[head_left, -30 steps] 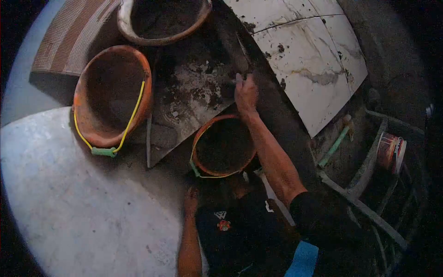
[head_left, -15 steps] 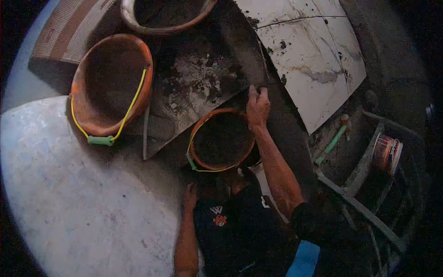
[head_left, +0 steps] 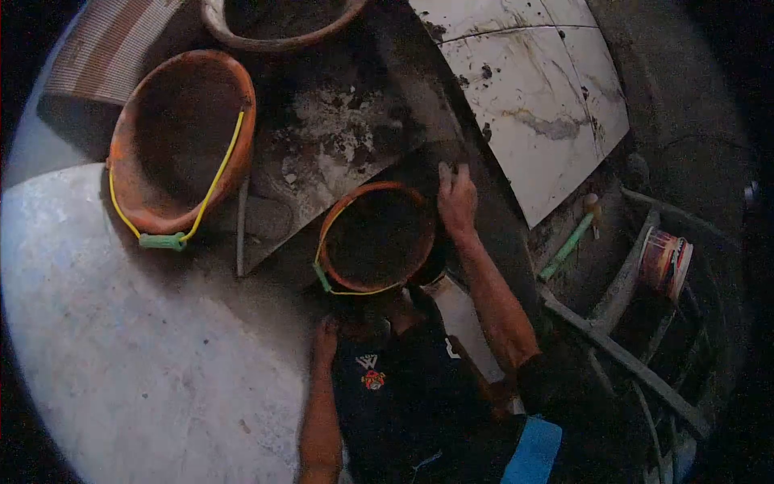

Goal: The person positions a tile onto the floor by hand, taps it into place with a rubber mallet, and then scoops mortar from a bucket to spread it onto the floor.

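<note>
A small orange bucket (head_left: 427,246) with a yellow wire handle and green grip stands in front of my body, its inside dark. Beside its right rim is my right hand (head_left: 457,198), fingers slightly apart with nothing seen in them; a narrow gap appears between hand and rim. My left hand (head_left: 325,339) is low, close to my dark shirt and below the bucket's green grip. Shadow hides its fingers. To the upper left, a larger orange bucket (head_left: 242,105) tilts toward me, also with a yellow handle and green grip.
White marbled tiles (head_left: 548,105) with dark crumbs lie at upper right. A green-handled tool (head_left: 571,242), a printed tub (head_left: 665,264) and a grey frame (head_left: 629,363) are on the right. Another round container (head_left: 282,40) stands at the top. A pale slab (head_left: 161,347) spreads left.
My right hand has shifted slightly right and down, away from the small bucket's rim, and its fingers look more spread. The whole view has drifted a little. My left hand stays low.
</note>
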Demonstrator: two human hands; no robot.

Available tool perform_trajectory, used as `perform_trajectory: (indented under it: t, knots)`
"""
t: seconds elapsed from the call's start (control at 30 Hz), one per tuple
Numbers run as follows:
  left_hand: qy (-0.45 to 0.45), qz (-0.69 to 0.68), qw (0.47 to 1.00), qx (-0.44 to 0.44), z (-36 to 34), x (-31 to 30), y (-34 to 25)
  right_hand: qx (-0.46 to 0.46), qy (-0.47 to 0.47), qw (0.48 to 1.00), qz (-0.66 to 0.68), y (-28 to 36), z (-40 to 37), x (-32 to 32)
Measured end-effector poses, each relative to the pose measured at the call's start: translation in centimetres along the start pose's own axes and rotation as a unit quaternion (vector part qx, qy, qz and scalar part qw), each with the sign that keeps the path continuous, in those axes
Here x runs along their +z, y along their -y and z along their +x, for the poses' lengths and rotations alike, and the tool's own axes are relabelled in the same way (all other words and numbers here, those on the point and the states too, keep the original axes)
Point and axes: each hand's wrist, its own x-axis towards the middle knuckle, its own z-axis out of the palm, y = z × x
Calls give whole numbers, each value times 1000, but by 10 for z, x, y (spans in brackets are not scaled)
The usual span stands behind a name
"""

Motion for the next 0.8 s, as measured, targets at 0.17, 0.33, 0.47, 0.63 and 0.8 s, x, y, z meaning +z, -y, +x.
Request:
perform_trajectory:
  t: [0.17, 0.33, 0.47, 0.63, 0.8]
  knots:
    - [-7, -159, 986, 46, 14, 11, 50, -73, -63, 995, 31, -2, 0, -1]
    - [-55, 114, 991, 51, -15, -11, -39, 3, -73, 995, 72, 9, -34, -3]
    - [-18, 9, 1000, 0, -3, -2, -26, 26, -43, 995, 85, 26, -44, 3]
    - [-30, 101, 993, 44, -19, -11, -53, 23, 7, 987, 161, 57, 9, 37]
    - [-30, 91, 993, 68, -8, -17, -29, 11, -120, 965, 232, 42, 23, 61]
